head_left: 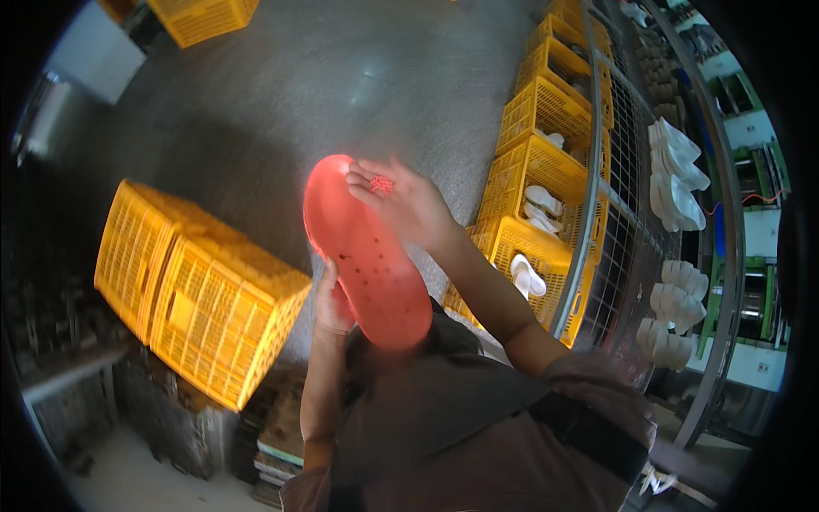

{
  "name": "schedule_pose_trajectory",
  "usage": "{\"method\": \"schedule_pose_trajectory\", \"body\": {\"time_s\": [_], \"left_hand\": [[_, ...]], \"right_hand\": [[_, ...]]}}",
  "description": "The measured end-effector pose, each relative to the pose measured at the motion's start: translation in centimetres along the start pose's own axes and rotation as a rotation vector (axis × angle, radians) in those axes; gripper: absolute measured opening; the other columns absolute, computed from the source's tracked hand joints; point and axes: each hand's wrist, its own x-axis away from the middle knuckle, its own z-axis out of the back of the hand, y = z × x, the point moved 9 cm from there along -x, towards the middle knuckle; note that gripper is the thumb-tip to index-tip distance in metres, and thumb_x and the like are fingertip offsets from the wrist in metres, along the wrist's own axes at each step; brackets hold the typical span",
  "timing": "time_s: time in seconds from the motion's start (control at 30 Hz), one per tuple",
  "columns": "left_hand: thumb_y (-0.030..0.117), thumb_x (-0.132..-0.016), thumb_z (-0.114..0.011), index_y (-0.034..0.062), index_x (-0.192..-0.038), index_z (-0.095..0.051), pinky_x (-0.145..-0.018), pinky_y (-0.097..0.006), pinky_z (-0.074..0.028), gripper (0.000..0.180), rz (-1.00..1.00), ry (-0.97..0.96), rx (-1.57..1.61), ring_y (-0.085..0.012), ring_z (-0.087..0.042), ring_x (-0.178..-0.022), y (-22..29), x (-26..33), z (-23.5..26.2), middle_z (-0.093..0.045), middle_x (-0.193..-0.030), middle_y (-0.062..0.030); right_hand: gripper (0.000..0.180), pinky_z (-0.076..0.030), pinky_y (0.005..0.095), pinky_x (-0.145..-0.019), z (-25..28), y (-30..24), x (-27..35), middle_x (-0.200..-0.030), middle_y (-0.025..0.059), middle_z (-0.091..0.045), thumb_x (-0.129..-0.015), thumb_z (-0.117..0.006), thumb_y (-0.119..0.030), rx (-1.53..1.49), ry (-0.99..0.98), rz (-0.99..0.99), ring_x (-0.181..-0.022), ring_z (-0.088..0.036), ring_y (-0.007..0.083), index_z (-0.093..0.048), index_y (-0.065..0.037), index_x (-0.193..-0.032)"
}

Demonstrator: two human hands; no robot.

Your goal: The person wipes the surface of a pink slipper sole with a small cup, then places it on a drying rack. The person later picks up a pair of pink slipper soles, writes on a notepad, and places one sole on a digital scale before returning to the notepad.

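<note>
Head view: red clog (368, 256) at frame centre, held up. Left hand (333, 303) grips lower edge, fingers curled round it. Right hand (401, 198) cupped at upper end, small red pellets (381, 183) in palm. Advise: keep palm level, steady clog. Yellow crates (200, 294) left.

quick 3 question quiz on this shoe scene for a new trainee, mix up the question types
1. True or false: the red clog lies on the floor.
2. What does the right hand carry in its palm?
A. small red pieces
B. a white sole
C. a brush
3. Fill in: the left hand holds the clog near its ____ end, as seen in the picture.

Key
1. False; both hands hold it up above the floor.
2. A; the small red pieces sit in the palm.
3. Lower. White shoe parts fill the yellow crates to the right.
</note>
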Motion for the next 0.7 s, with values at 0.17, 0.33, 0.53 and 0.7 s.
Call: {"method": "schedule_pose_trajectory", "body": {"time_s": [0.17,0.33,0.53,0.7], "left_hand": [[0.043,-0.104,-0.053,0.0039,-0.152,-0.039,-0.113,-0.047,-0.043,0.063,0.071,-0.02,-0.093,-0.0308,-0.052,-0.135,2.2,-18.5,-6.3,-0.051,-0.15,-0.0137],[0.048,-0.107,-0.043,0.003,-0.149,-0.042,-0.104,-0.047,-0.051,0.061,-0.066,0.029,-0.173,-0.0306,-0.06,-0.123,9.5,-34.2,-13.1,-0.058,-0.14,-0.0151],[0.051,-0.104,-0.045,0.0054,-0.149,-0.042,-0.101,-0.05,-0.052,0.065,-0.162,0.096,-0.173,-0.0322,-0.061,-0.12,17.3,-55.9,-16.7,-0.059,-0.136,-0.0141],[0.054,-0.101,-0.049,0.0042,-0.149,-0.041,-0.102,-0.052,-0.051,0.07,-0.132,0.131,-0.248,-0.0336,-0.06,-0.121,18.6,-80.1,-25.1,-0.059,-0.136,-0.0156]], "right_hand": [[0.032,-0.052,0.0346,-0.078,6.6,-15.4,-12.2,-0.096,0.0091,-0.061,-0.111,-0.044,-0.029,-0.246,0.076,0.047,-0.086,-0.059,0.0192,-0.059,-0.001,-0.104],[0.026,-0.038,0.0255,-0.054,11.0,-29.9,-20.8,-0.068,-0.0057,-0.039,-0.11,-0.044,-0.027,-0.335,0.009,-0.01,-0.061,-0.043,0.0112,-0.052,-0.015,-0.089],[0.011,-0.044,0.0254,-0.061,23.8,-48.5,-34.2,-0.076,-0.0023,-0.051,-0.106,-0.051,-0.015,-0.24,0.342,0.165,-0.067,-0.051,0.0119,-0.058,-0.01,-0.099],[0.008,-0.047,0.0249,-0.062,42.2,-61.1,-41.5,-0.082,0.0002,-0.057,-0.103,-0.057,-0.011,0.012,0.698,0.207,-0.07,-0.055,0.0111,-0.062,-0.007,-0.099]]}}
